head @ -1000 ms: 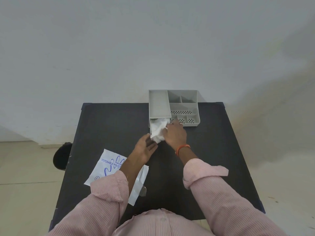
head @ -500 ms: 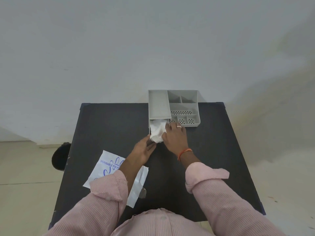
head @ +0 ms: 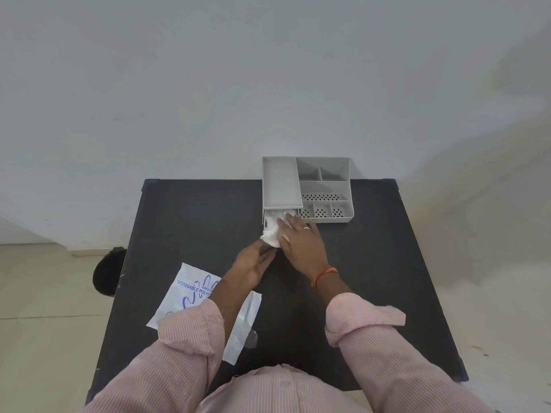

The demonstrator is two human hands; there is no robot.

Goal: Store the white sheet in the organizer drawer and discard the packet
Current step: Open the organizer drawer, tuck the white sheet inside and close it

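A grey organizer stands at the far edge of the black table, its drawer pulled out toward me at the left. A crumpled white sheet sits in the drawer, part of it bulging over the front. My right hand presses on the sheet from the right with fingers flat. My left hand is just below the drawer front, fingers touching the sheet's lower edge. The white packet with blue print lies on the table at the near left, partly under my left forearm.
A dark round bin stands on the floor to the left of the table. The organizer's right side has several open compartments, some with perforated bottoms. A white wall rises right behind the table.
My right hand has pushed the sheet farther into the drawer, so less of it hangs out. My left hand stays below the drawer front.
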